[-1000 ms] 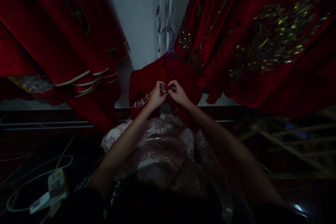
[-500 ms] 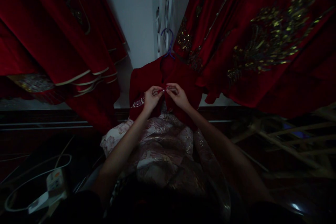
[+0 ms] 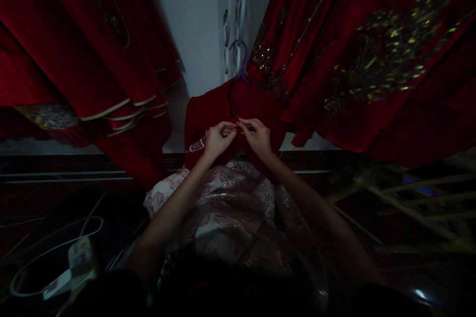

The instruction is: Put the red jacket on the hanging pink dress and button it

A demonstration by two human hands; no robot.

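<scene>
Our left hand (image 3: pixel 217 143) and right hand (image 3: pixel 261 139) pinch the jacket (image 3: pixel 208 109) at its front, fingers (image 3: pixel 253 123) closed; we judge it light, soft, best held by its edges.

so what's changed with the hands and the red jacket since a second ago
The bare left hand and bare right hand have shifted slightly lower and outward, fingers less bunched; both grips pinch at the front of the red cloth jacket. Its neckline now shows wider and rounder. Any brief letting go can't be told. The purple curved hanger hook and pale shiny patterned skirt stayed put.
</scene>
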